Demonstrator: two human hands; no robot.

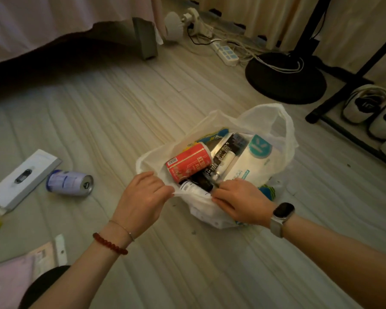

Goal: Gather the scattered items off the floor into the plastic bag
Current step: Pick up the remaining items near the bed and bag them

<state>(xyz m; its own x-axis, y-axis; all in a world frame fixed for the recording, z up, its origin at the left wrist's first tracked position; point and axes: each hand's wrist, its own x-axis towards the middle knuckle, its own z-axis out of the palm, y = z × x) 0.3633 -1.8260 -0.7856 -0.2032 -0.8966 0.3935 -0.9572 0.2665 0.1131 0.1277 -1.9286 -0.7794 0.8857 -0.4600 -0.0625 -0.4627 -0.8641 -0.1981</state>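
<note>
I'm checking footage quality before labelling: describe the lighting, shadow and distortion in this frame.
Head view: dim, warm indoor light, brightest on the floor just beyond the plastic bag; deep shadow under the bed hides everything there; wide-angle bending curves the floorboards and stretches the forearms at the edges; the left hand, right hand and red can look reasonably sharp, corners softer.

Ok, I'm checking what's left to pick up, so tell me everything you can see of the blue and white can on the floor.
The blue and white can lies on its side on the pale wood-look floor, left of the plastic bag and outside it. It looks like a metal drink can with a blue and white printed body; its silver top faces right, toward the bag. No hand touches it. A long white box lies just to its left, very close or touching.
</note>
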